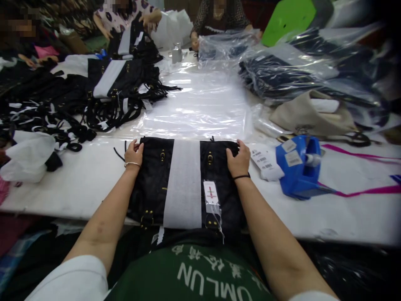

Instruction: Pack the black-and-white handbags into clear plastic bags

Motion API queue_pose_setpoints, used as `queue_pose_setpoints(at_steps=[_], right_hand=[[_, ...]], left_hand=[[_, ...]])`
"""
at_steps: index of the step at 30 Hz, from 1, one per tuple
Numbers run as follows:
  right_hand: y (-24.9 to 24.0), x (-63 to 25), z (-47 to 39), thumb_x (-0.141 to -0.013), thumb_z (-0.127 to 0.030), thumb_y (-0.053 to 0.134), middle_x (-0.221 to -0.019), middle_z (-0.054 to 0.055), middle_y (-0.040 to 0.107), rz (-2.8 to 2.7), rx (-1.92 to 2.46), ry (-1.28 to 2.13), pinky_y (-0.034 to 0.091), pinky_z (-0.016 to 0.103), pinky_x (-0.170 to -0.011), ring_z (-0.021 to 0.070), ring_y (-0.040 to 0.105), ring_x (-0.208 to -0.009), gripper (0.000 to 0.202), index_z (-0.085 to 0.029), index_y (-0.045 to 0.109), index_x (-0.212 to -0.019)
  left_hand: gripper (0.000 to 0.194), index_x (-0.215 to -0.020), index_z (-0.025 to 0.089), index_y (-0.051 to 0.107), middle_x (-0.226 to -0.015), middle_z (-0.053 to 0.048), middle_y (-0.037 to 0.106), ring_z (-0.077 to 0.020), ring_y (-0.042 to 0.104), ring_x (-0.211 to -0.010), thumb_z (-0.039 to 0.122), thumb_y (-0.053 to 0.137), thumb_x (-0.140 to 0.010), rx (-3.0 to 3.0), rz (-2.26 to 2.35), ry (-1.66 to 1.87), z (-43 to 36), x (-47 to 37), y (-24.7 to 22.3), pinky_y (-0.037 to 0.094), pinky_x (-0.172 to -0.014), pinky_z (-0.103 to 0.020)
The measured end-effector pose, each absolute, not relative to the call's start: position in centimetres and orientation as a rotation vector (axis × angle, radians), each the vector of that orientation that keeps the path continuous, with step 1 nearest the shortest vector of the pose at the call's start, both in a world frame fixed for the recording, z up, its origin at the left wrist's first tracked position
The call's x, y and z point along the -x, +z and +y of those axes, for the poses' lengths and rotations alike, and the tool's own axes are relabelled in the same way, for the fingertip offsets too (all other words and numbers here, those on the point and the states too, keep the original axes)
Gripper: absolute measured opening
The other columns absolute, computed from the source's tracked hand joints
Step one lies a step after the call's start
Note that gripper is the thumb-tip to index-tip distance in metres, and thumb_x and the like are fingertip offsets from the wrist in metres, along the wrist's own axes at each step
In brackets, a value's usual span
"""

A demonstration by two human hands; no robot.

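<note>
A black bag with brass-coloured buckles lies flat in front of me, its near edge against my body at the table's front. Down its middle runs a white paper-like band, and a printed hang tag lies right of it. My left hand grips the bag's far left corner, fingers curled over the edge. At the far right corner my right hand holds on the same way, thumb on top. The fingertips beyond the edge are partly hidden.
Clear plastic sheets lie just beyond the bag. More black bags are piled at left. A blue tape dispenser, label sheets, a beige bag and plastic-wrapped goods occupy the right. Other people work across the table.
</note>
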State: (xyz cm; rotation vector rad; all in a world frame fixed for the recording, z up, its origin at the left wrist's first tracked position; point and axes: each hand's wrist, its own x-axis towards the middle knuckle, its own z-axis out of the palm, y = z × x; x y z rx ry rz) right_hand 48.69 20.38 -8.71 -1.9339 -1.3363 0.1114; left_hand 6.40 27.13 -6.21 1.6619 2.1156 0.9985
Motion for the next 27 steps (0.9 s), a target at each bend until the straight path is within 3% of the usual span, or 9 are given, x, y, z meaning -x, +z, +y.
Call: queue_pose_setpoints(at_steps=[2,5,10,16,21,24,27], right_hand=[[-8.4,-49.3,19.4,-0.084,-0.042,0.059,-0.118,0.017,0.062,-1.228,1.978,0.17,0.045,0.046,-0.098,0.0273,0.058,-0.105,0.058,-0.012,0.049,-0.132],[-7.9,-49.9,17.7,-0.081,-0.05,0.063,-0.105,0.014,0.063,-1.16,2.081,0.244,0.047,0.042,-0.089,0.0239,0.059,-0.088,0.056,-0.012,0.054,-0.122],[-7.3,-49.5,16.6,-0.088,-0.051,0.053,-0.088,0.013,0.066,-1.282,2.217,0.336,0.045,0.04,-0.079,0.0268,0.058,-0.081,0.039,-0.016,0.063,-0.1],[-8.3,-50.1,19.5,-0.094,-0.051,0.044,-0.081,0.018,0.069,-1.301,2.257,0.322,0.041,0.038,-0.073,0.0283,0.059,-0.078,0.047,-0.014,0.068,-0.082],[-9.0,-50.0,19.9,-0.099,-0.048,0.035,-0.087,0.025,0.07,-1.327,2.293,0.218,0.037,0.038,-0.071,0.03,0.06,-0.079,0.056,-0.008,0.073,-0.088],[-8.6,-49.5,19.4,-0.1,-0.044,0.036,-0.091,0.027,0.071,-1.321,2.339,0.219,0.033,0.037,-0.07,0.0296,0.06,-0.078,0.055,-0.006,0.074,-0.094],[-8.1,-49.2,19.1,-0.101,-0.042,0.038,-0.095,0.029,0.071,-1.316,2.355,0.236,0.028,0.037,-0.069,0.0289,0.059,-0.078,0.052,-0.005,0.075,-0.098]], left_hand=[[0.047,-0.12,0.013,0.066,-0.105,-0.012,0.073,-0.0202,0.068,-0.093,0.048,0.052,-0.091,-1.659,2.175,0.942,26.0,-6.0,-5.3,0.051,-0.091,-0.031],[0.044,-0.103,0.015,0.071,-0.094,-0.01,0.072,-0.0204,0.065,-0.086,0.053,0.054,-0.089,-1.714,2.212,0.803,24.5,-5.7,-4.5,0.049,-0.088,-0.031],[0.039,-0.1,0.015,0.069,-0.079,-0.007,0.071,-0.0197,0.064,-0.078,0.05,0.056,-0.089,-1.548,2.153,0.629,23.8,-5.8,-4.8,0.049,-0.08,-0.03],[0.032,-0.085,0.014,0.07,-0.087,-0.009,0.072,-0.021,0.064,-0.087,0.045,0.062,-0.086,-1.529,2.175,0.631,26.6,-6.0,-5.4,0.047,-0.085,-0.03],[0.026,-0.085,0.014,0.068,-0.083,-0.008,0.071,-0.0207,0.064,-0.086,0.04,0.065,-0.085,-1.495,2.204,0.607,26.7,-5.2,-5.0,0.046,-0.084,-0.03],[0.029,-0.09,0.015,0.065,-0.086,-0.007,0.07,-0.019,0.063,-0.083,0.044,0.059,-0.089,-1.54,2.249,0.67,22.1,-4.0,-4.2,0.047,-0.082,-0.03],[0.037,-0.08,0.018,0.062,-0.078,-0.004,0.067,-0.018,0.061,-0.076,0.053,0.055,-0.091,-1.742,2.235,0.713,14.6,-3.1,-3.5,0.047,-0.08,-0.03]])
